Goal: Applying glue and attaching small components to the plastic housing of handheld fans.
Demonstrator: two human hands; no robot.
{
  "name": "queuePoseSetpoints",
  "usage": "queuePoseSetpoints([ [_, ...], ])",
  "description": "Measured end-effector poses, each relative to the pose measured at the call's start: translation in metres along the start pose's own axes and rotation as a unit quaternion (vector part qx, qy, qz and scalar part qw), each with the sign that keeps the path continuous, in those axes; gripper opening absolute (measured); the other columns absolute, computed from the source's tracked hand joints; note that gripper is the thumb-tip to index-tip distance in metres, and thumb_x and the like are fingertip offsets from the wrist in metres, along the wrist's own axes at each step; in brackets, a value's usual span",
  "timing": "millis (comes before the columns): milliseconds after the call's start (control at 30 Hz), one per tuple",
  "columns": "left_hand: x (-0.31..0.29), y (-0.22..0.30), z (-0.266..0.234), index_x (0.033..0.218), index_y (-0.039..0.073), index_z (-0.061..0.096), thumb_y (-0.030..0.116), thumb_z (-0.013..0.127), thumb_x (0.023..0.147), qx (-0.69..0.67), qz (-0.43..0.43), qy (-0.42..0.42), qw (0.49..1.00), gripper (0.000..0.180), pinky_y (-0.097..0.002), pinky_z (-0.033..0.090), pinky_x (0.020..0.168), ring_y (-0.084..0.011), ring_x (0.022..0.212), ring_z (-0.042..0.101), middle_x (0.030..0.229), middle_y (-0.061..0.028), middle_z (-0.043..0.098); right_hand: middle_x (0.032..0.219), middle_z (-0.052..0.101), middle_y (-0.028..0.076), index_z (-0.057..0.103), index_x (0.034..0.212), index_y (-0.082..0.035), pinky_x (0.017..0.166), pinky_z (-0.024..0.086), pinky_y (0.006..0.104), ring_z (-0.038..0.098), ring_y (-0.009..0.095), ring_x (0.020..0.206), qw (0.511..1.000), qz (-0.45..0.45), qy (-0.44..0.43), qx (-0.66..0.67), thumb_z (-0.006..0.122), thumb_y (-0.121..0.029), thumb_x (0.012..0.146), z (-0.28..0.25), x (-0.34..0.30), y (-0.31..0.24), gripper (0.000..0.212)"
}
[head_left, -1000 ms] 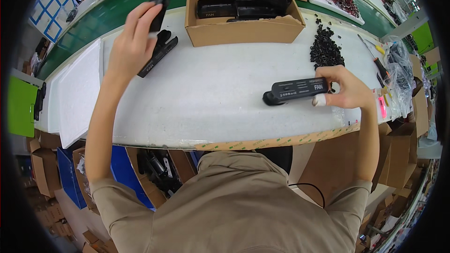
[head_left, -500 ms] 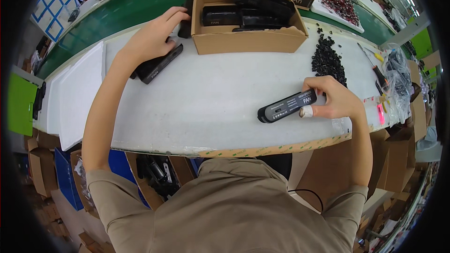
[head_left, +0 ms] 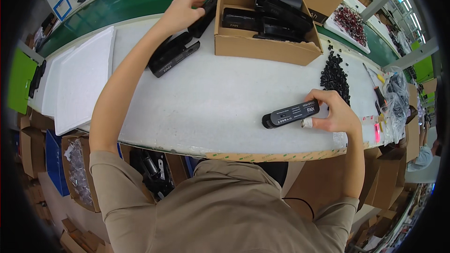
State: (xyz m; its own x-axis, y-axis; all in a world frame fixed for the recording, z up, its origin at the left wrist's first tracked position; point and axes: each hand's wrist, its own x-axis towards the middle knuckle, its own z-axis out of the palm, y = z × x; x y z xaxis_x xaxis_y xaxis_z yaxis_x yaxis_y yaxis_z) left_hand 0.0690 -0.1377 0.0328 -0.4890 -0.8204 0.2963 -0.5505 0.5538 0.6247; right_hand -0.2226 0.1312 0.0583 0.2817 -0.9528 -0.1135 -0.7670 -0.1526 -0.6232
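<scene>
My right hand pinches one end of a slim black handheld-fan casing between its fingers and a thumb wrapped in white tape. The casing is held level just over the white tabletop, printed face up. My left hand reaches to the far side, its fingers and thumb curled on a black plastic casing beside the cardboard box. Nearer me, under the left wrist, more black casings lie together. An open cardboard box holds several similar black casings, one lying across its far rim.
Small black parts are heaped on the right. Beyond them sits a white tray of red parts. Screwdrivers and clear plastic bags lie at the right edge. White foam sheets occupy the left end. A larger carton stands behind.
My left hand has moved farther away, its thumb leaving the nearer casings for the one beside the box. My right hand keeps hold of its casing. The whole view has shifted slightly.
</scene>
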Motion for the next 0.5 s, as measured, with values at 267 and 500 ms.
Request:
queuePoseSetpoints([
  [267,-0.016,0.033,-0.002,0.081,-0.008,0.06,0.028,0.07,0.071,0.224,-0.025,-0.084,0.971,0.038,-0.0397,0.052,0.07,-0.0357,0.079,0.063,0.08,-0.0251,0.063,0.069,0.055,0.01,0.058,0.084,0.0,0.062,0.042,0.0304,0.051,0.023,0.062,1.0,0.006,0.01,-0.01,0.076,-0.021,0.06,0.002,0.0,-0.002,0.036],
  [500,-0.028,0.034,0.021,0.092,-0.009,0.052,0.001,0.067,0.061,0.404,0.064,0.031,0.912,0.036,-0.0405,0.053,0.061,-0.036,0.075,0.063,0.088,-0.0225,0.059,0.07,0.056,0.01,0.058,0.084,0.0,0.062,0.043,0.0301,0.052,0.023,0.063,0.999,-0.015,0.03,-0.037,0.075,-0.021,0.06,0.005,-0.003,-0.003,0.036],
])
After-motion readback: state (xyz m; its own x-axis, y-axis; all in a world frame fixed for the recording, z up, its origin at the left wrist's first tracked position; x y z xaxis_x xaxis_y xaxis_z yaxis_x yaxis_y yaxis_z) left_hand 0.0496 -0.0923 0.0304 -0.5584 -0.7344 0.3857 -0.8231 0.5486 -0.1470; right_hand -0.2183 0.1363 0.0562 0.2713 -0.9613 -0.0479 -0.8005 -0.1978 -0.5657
